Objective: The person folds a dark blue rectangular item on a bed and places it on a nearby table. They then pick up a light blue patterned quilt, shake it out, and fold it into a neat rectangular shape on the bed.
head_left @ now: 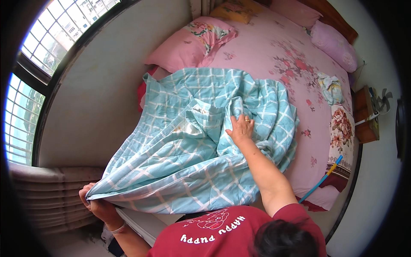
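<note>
A teal quilt with white checked lines is spread in loose folds over the near part of the bed and hangs toward me. My left hand is closed around its near left corner, pulling the edge into a taut line. On the bunched middle of the quilt rests my right hand, thumb and fingers apart; a ring shows on one finger. Just left of that hand the fabric is folded back, and a whitish patch shows in the fold.
Pink flowered bedding covers the bed. A large pink pillow lies beyond the quilt, a lilac pillow at far right. At right are a crumpled cloth, a blue-and-yellow stick and a small fan. A barred window is at left.
</note>
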